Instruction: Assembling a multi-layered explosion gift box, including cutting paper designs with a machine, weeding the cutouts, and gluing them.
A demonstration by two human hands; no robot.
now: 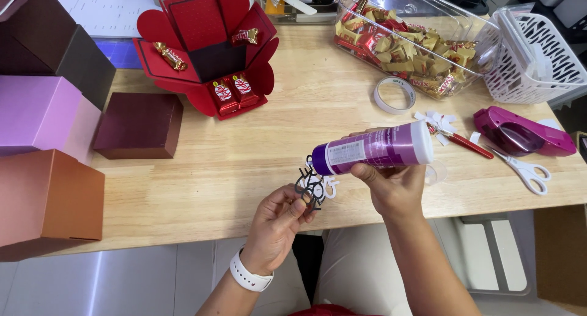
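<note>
Two hands work just over the near edge of the wooden surface (244, 169). On the left, closed gift boxes (46, 163) in brown, pink and copper stand stacked. The left hand (275, 224), its grip pinching, holds a dark paper cutout (310, 186) of looping letters by its lower edge. Just right, the right hand (391, 184) wraps a purple glue stick (373, 149), its tip touching the cutout's top. Judging by this, glue is being spread on the cutout; steady, light strokes seem called for, since the thin loops could tear. Behind stands an opened red box (208, 53) with sweets; further right lie a tape roll (394, 96) and scissors (526, 169).
</note>
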